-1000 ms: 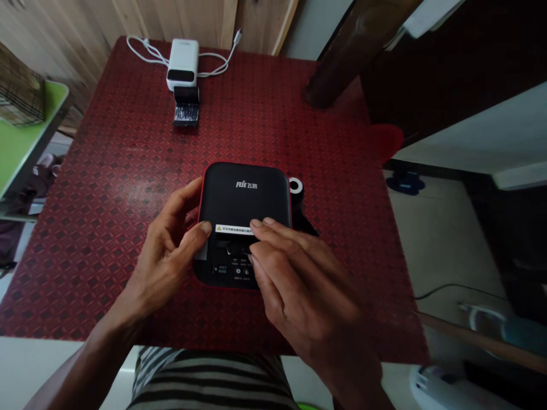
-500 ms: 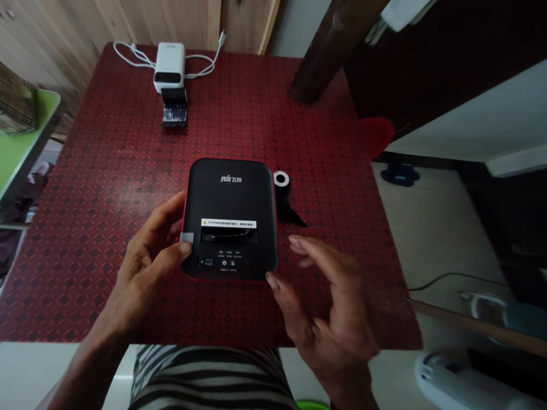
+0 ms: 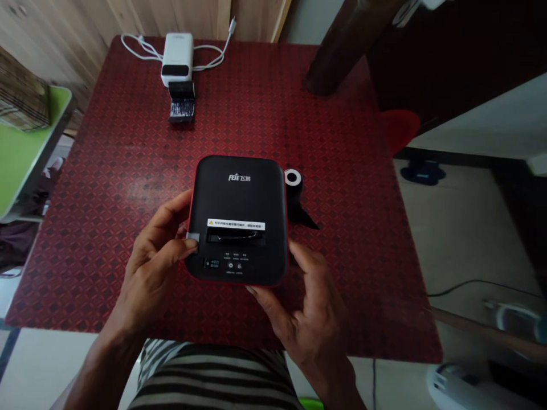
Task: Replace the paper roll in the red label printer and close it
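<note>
A black receipt printer point(image 3: 239, 196) with red sides, white FEIE lettering and a paper slot is in front of me at the table's middle. My left hand point(image 3: 156, 259) grips its left side, the thumb on a grey tab point(image 3: 194, 236) at the edge and the fingers along the side. My right hand point(image 3: 307, 313) holds the lower right corner, with the thumb at the front edge and the index finger against the right side. Just right of the printer, a black paper roll point(image 3: 293, 177) with a white end stands with its loose tail on the table.
The red patterned table point(image 3: 106, 228) carries a white power bank point(image 3: 178, 54) with a white cable point(image 3: 213, 57) and a black strip point(image 3: 182, 108) at the back. A dark post point(image 3: 337, 51) rises at the back right. A green surface point(image 3: 21, 154) adjoins at left.
My right hand has come left and closed on the printer's lower right corner. The left hand keeps its grip. The whole view has shifted slightly.
</note>
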Demonstrator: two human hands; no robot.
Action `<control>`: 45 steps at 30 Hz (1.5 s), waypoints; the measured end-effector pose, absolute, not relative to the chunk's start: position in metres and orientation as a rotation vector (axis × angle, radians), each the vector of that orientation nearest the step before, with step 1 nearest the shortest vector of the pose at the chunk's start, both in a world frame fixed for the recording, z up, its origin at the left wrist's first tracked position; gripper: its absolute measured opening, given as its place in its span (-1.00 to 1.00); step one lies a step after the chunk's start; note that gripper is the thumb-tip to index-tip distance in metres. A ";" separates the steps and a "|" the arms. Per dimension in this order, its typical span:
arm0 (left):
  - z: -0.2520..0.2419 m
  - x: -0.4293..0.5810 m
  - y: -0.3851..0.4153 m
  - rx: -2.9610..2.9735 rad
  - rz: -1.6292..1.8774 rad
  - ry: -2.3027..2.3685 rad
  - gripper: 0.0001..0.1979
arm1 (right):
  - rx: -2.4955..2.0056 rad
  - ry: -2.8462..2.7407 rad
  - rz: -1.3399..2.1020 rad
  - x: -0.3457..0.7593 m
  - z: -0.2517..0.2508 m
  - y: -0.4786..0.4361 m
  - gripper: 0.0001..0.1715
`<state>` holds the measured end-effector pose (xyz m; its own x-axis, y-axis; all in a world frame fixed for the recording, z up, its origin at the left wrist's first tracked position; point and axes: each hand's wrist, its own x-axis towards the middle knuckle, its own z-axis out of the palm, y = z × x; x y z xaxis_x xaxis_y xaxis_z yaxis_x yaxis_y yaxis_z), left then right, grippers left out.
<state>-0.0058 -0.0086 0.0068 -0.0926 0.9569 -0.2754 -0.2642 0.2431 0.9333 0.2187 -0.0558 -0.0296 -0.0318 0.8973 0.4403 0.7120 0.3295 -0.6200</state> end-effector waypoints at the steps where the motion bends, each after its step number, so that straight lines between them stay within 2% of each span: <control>1: 0.008 -0.005 -0.008 0.755 1.212 1.227 -0.49 | -1.436 -1.788 0.291 0.219 -0.029 -0.055 -0.30; 8: 0.006 -0.006 -0.006 0.790 1.233 1.201 -0.51 | -1.403 -1.810 0.339 0.219 -0.027 -0.052 -0.32; 11: 0.001 -0.008 -0.008 0.845 1.214 1.190 -0.47 | -1.407 -1.825 0.358 0.222 -0.026 -0.053 -0.35; 15: -0.006 -0.012 -0.011 0.919 1.193 1.170 -0.45 | -1.418 -1.841 0.420 0.235 -0.010 -0.052 -0.26; 17: -0.008 -0.015 -0.012 0.962 1.186 1.160 -0.45 | -1.392 -1.860 0.381 0.241 0.007 -0.044 -0.38; 19: -0.010 -0.016 -0.012 1.011 1.181 1.158 -0.44 | -1.342 -1.935 0.260 0.241 0.025 -0.028 -0.62; 21: -0.013 -0.017 -0.013 1.051 1.185 1.155 -0.44 | -1.264 -2.103 0.178 0.234 0.040 -0.005 -0.70; 24: -0.018 -0.018 -0.014 1.102 1.216 1.145 -0.43 | -1.155 -2.404 0.152 0.214 0.050 0.033 -0.73; 27: -0.023 -0.019 -0.015 1.151 1.223 1.149 -0.42 | -1.252 -2.693 0.284 0.191 0.046 0.063 -0.74; 33: -0.024 -0.021 -0.015 1.177 1.199 1.128 -0.40 | -1.357 -2.900 0.336 0.173 0.041 0.082 -0.65; 37: -0.022 -0.020 -0.015 1.155 1.170 1.164 -0.39 | -1.338 -2.886 0.365 0.177 0.052 0.083 -0.74; 40: -0.020 -0.020 -0.015 1.142 1.145 1.193 -0.38 | -1.327 -2.791 0.221 0.181 0.063 0.075 -0.83; 43: -0.019 -0.021 -0.017 1.123 1.144 1.197 -0.40 | -1.215 -2.633 0.059 0.191 0.075 0.056 -0.81; 45: -0.018 -0.021 -0.017 1.113 1.133 1.216 -0.41 | -1.226 -2.480 0.091 0.204 0.084 0.039 -0.83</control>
